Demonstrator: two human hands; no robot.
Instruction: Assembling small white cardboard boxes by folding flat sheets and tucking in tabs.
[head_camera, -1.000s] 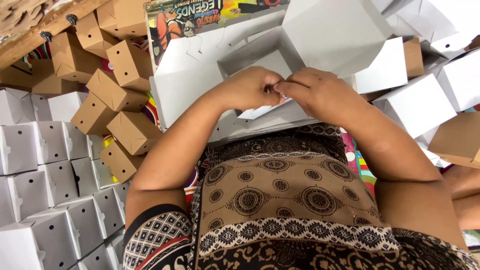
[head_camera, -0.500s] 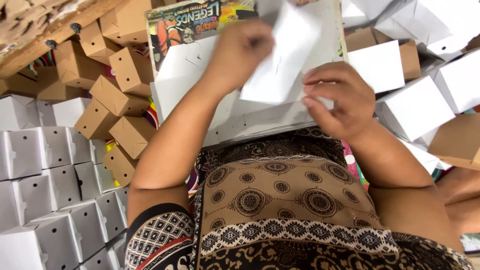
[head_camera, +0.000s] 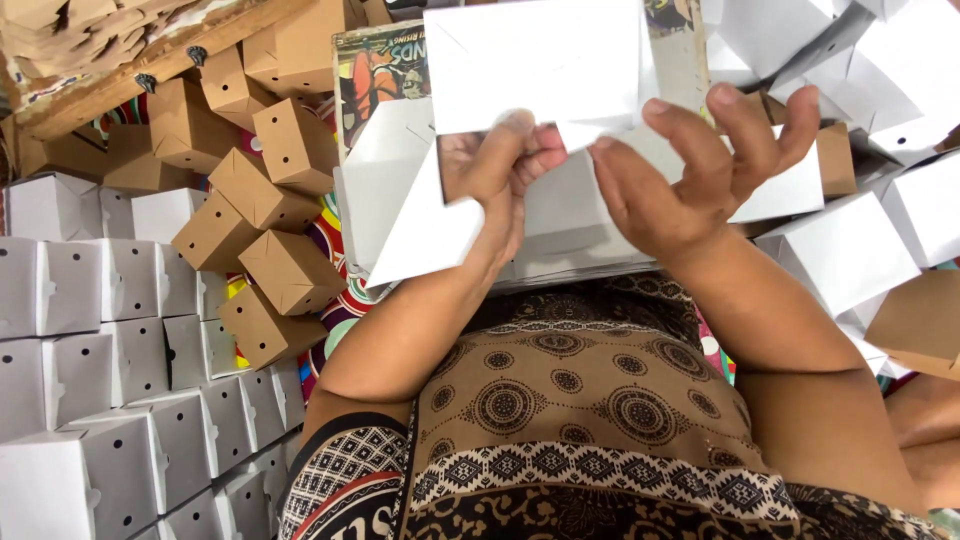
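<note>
White cardboard box blank upright, flaps downward, in left hand

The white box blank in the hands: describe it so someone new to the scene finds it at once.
Start at the patterned brown dress filling the lower middle, then follow both forearms up. The left hand pinches the white box blank, with the right hand open beside it. Unlike the stacked white boxes and brown boxes at left, it is raised and unfinished.

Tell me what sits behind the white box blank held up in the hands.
Behind the white box blank, a colourful printed poster and more white cartons peek out at its edges. Whatever lies directly behind its middle is covered.
</note>
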